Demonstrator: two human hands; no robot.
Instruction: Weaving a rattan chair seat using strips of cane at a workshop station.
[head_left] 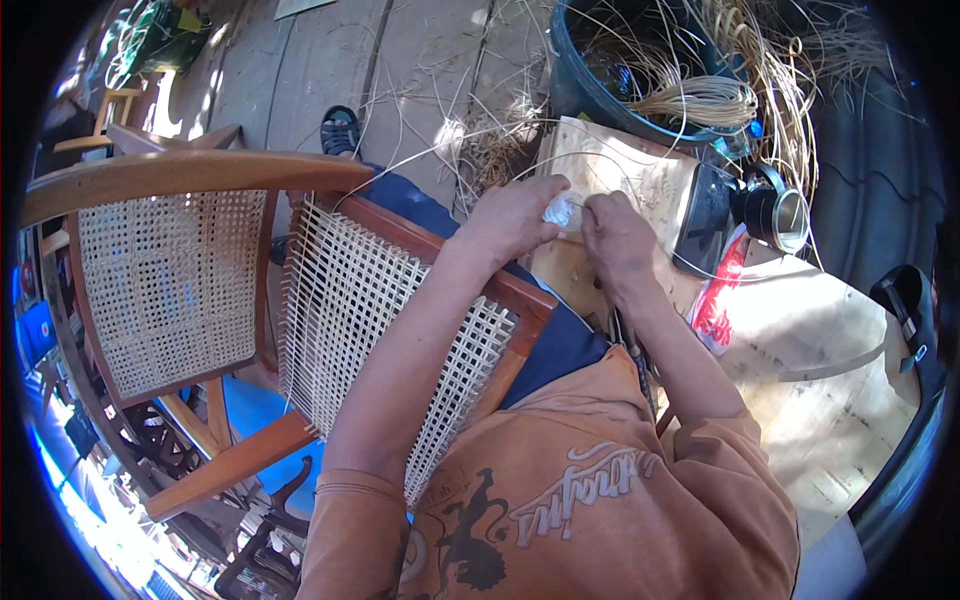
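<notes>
My left hand [508,222] closes thumb and finger around a small white crumpled bundle [560,211], perhaps plastic or cloth. Close beside it my right hand [618,236] is curled with its fingertips pinched at the bundle's edge; what they grip is hidden. Under my left forearm lies a wooden chair frame with a half-woven cane panel [350,290], its weave open on the left side and denser toward the right. A thin cane strand arcs above both hands. Below them is a pale wooden board [630,165].
A dark tub [580,75] stands beyond my hands, with a cane coil [700,100] on its rim. Right of the board are a black-and-silver mug-like object [778,212] and a red-and-white plastic packet [722,300]. Another cane-panelled chair [175,285] stands left. Loose strands litter the plank floor [420,75].
</notes>
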